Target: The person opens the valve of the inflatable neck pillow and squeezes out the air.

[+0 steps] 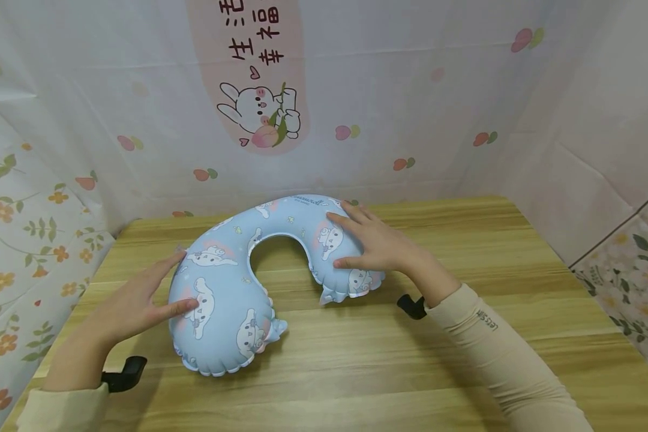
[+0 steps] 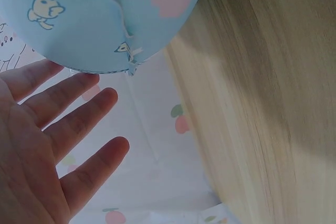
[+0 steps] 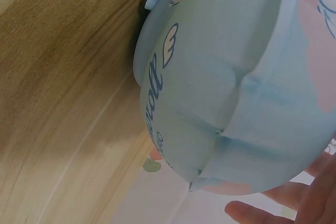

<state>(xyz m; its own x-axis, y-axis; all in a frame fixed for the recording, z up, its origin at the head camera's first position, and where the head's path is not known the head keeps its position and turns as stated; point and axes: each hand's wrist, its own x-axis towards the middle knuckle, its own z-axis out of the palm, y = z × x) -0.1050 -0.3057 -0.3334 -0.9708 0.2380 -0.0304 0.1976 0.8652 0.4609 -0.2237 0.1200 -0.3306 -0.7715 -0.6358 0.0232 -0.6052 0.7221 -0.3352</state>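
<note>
A light-blue inflated U-shaped neck pillow (image 1: 232,288) printed with white cartoon dogs lies on the wooden table (image 1: 464,240), its opening facing me. My left hand (image 1: 140,300) lies flat against the pillow's left arm, fingers straight. My right hand (image 1: 369,240) rests palm-down on the right arm with fingers spread. In the left wrist view the pillow (image 2: 94,19) bulges above my open palm (image 2: 47,145). From the right wrist camera the pillow (image 3: 236,93) fills the frame, with a fingertip (image 3: 252,212) at the bottom edge.
A patterned cloth backdrop with a rabbit picture (image 1: 261,114) hangs behind the table, and floral cloth (image 1: 27,228) drapes the left side. A tiled wall (image 1: 632,264) stands at the right. Black wrist-camera mounts (image 1: 124,372) sit under both forearms.
</note>
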